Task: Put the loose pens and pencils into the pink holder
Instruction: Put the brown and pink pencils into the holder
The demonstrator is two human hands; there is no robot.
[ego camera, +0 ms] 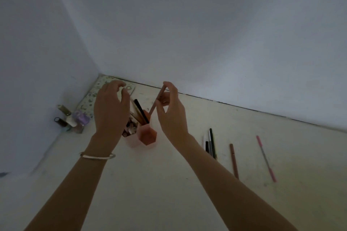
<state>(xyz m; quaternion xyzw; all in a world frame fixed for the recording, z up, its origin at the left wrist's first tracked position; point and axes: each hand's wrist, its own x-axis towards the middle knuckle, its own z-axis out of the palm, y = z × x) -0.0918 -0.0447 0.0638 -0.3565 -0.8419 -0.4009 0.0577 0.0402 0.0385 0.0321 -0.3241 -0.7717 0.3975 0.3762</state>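
Pinching a pink pencil (154, 107), the right hand (171, 116) held it tilted, its lower end at the pink holder (148, 137) rim; the left hand (110, 110) hovered alongside, fingers relaxed, holding nothing.

The pink holder (148, 137), a cluster of hexagonal cups, stands upright on the surface (169, 184). Its rear cup carries a black pen (140, 111) and tan pencils (135, 111), all leaning left. A dusky pencil (153, 109) slants with its lower end at that cup, pinched by the right hand (171, 116). To the right lie bunched black and white pens (210, 143), a brown pen (234, 160) and a pink pen (265, 157).
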